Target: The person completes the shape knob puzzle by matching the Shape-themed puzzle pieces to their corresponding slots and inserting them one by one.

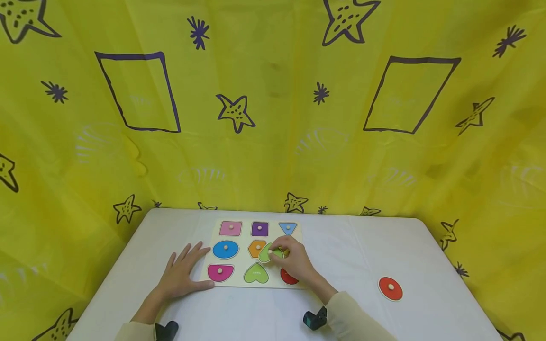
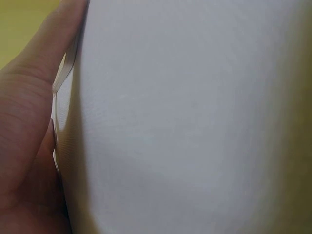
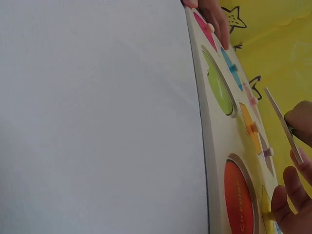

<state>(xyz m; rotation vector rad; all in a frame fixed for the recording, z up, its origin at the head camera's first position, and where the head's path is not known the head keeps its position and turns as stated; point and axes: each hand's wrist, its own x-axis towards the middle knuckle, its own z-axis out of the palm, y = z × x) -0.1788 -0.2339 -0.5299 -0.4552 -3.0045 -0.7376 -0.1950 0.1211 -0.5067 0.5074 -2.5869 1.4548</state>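
My right hand (image 1: 297, 261) pinches a green heart puzzle piece (image 1: 263, 256) by its small knob, above the middle of a cream shape board (image 1: 275, 280). In the right wrist view, this thin piece (image 3: 281, 119) shows edge-on, raised off the board. The green heart recess (image 1: 256, 274) lies uncovered in the front row. To its right is the red circle recess (image 1: 287, 277), partly behind my right hand; its "Circular" label shows in the right wrist view. With fingers spread, my left hand (image 1: 179, 277) rests at the board's left edge, its thumb at the front corner.
A red circle piece (image 1: 385, 284) with a knob lies on the white table (image 1: 341, 265), right of the board. Pink, purple, blue, orange, magenta and yellow (image 3: 266, 204) knobbed pieces sit in the board. A yellow patterned curtain (image 1: 273, 156) hangs behind the table.
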